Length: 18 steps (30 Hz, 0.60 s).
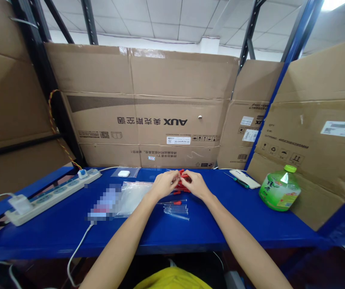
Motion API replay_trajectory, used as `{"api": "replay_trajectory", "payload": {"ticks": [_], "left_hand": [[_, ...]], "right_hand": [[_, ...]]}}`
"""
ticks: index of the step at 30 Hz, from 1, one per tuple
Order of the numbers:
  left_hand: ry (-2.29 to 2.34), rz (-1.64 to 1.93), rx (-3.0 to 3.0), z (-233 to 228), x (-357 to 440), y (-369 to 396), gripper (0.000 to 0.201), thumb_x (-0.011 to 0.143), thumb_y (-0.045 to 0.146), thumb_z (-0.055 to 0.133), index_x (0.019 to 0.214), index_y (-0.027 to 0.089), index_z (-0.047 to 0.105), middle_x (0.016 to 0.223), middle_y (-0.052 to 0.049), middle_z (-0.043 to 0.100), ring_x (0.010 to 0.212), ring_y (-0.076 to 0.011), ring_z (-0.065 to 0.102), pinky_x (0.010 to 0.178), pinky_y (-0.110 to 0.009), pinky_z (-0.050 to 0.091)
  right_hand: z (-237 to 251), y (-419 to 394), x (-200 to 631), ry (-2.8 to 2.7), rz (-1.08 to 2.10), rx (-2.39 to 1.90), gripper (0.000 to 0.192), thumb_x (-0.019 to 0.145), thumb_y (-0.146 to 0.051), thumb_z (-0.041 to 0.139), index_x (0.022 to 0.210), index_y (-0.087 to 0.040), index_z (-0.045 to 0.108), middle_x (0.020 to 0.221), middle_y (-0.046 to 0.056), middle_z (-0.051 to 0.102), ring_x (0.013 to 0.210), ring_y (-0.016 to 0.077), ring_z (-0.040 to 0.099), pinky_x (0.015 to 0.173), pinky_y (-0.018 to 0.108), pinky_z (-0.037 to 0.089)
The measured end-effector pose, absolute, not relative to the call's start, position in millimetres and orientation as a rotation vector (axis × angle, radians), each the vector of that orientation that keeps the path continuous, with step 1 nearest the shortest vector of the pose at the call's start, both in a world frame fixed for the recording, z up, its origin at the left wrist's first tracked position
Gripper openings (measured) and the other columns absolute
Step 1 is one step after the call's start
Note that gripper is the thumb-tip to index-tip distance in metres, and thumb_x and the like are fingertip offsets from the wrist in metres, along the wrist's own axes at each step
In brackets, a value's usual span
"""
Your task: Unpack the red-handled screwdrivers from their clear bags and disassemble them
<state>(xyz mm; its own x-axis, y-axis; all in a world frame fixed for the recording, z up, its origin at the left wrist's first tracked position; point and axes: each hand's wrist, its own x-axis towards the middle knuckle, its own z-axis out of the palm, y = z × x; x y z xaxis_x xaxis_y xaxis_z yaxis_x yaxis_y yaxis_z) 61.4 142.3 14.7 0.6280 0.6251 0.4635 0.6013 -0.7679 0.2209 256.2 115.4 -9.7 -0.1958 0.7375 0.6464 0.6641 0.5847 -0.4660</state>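
My left hand [164,184] and my right hand [195,184] meet at the middle of the blue table [190,233], fingers closed together around a small red-capped piece [183,174]. A heap of red parts [180,186] lies just under and between the hands. Nearer to me, several thin clear tubes with red tips [176,208] lie side by side on the table. A clear plastic bag [131,194] lies flat to the left of my left hand.
A white power strip [52,194] with a plugged charger [21,203] runs along the left. A white earbud case [123,173] sits at the back. A phone [244,178], a screwdriver [237,180] and a green bottle [278,189] are at right. Cardboard boxes [148,108] wall the table.
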Motion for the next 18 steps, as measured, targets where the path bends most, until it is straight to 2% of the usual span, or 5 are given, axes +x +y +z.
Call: {"api": "replay_trajectory", "payload": {"ticks": [6,13,18], "left_hand": [[1.023,0.739,2.815,11.5,62.1,143.5,0.032,0.106,0.037,0.030,0.112,0.026,0.059,0.113,-0.004,0.072,0.103,-0.0198,0.067,0.081,-0.027,0.047],[1.063,0.607,2.892,5.5,63.5,145.9,0.036,0.107,0.038,0.027,0.122,0.026,0.058,0.109,-0.007,0.073,0.096,-0.0227,0.071,0.078,-0.028,0.048],[1.053,0.582,2.914,8.5,62.0,145.8,0.035,0.106,0.037,0.028,0.119,0.025,0.059,0.105,-0.007,0.074,0.097,-0.0240,0.071,0.077,-0.029,0.048]], "right_hand": [[-8.6,111.9,251.6,-1.976,-0.034,-1.224,0.008,0.090,-0.022,0.055,0.089,-0.021,0.063,0.083,0.003,0.068,0.072,0.0166,0.059,0.069,0.025,0.040],[-6.7,108.2,248.5,-2.075,-0.214,-1.299,0.011,0.087,-0.015,0.050,0.086,-0.021,0.060,0.086,0.004,0.068,0.076,0.0174,0.060,0.071,0.026,0.037],[-6.9,108.4,248.0,-2.101,-0.245,-1.293,0.013,0.086,-0.013,0.049,0.085,-0.021,0.059,0.086,0.004,0.067,0.077,0.0173,0.059,0.070,0.026,0.036]]}}
